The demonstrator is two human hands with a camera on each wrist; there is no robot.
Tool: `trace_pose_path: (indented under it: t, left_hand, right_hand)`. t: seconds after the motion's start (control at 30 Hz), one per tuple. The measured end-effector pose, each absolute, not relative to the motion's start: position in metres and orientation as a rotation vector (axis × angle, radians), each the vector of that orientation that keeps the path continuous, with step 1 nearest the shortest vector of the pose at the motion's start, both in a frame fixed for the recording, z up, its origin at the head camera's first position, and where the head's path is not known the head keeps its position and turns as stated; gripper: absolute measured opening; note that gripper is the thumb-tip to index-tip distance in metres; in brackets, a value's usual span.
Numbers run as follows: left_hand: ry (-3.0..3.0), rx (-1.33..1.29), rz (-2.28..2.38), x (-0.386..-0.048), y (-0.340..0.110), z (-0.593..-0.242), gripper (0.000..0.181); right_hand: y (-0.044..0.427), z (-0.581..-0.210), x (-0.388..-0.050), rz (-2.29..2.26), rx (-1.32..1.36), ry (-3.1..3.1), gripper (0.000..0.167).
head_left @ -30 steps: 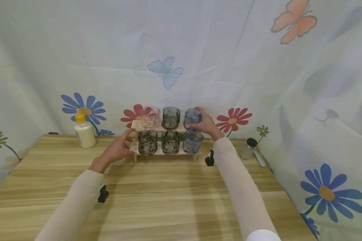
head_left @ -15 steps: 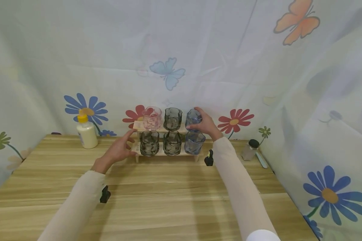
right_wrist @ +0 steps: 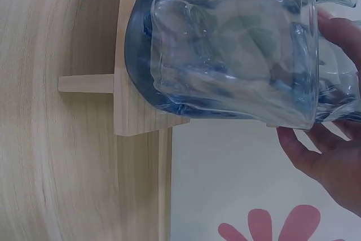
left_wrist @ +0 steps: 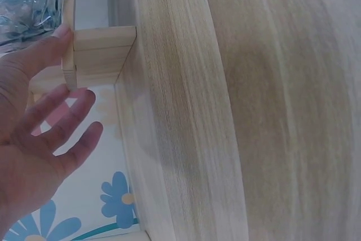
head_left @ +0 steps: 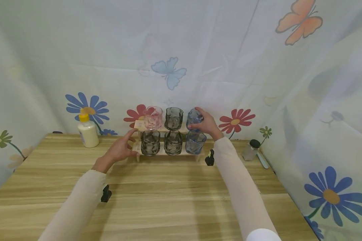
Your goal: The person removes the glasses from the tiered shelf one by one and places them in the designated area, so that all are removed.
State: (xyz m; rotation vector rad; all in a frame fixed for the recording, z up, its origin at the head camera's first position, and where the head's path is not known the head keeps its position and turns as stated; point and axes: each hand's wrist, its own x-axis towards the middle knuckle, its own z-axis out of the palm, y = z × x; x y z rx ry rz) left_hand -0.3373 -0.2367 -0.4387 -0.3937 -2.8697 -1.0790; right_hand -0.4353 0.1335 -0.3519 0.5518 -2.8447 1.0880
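Note:
A two-tier wooden stand (head_left: 138, 146) holds glasses in two rows. On the upper tier stand a pink glass (head_left: 153, 118), a grey glass (head_left: 173, 119) and a blue glass (head_left: 193, 116). My right hand (head_left: 208, 125) grips that blue glass from its right side. Below are two grey glasses (head_left: 150, 143) (head_left: 173, 143) and another blue glass (head_left: 195, 143), which fills much of the right wrist view. My left hand (head_left: 117, 149) touches the stand's left end, thumb on the lower board's edge (left_wrist: 69, 55), the other fingers loosely bent.
A bottle with a yellow cap (head_left: 88, 134) stands at the back left of the wooden table (head_left: 157, 201). At the back right are a small black-lidded jar (head_left: 251, 150) and a light blue utensil (head_left: 262, 160). A flowered cloth (head_left: 108, 67) hangs behind.
The head view has shifted slightly, so everything sits a little further right in it. Both hands keep their places at the stand and the upper blue glass.

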Motion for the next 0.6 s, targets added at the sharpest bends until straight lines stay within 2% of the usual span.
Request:
trace_pose_path:
  t: [0.6]
  left_hand:
    - [-2.873,-0.387,-1.043,-0.339,-0.236,-0.439,0.099]
  right_hand:
    - [0.15,-0.346,-0.436,1.109,0.483,-2.807,0.092]
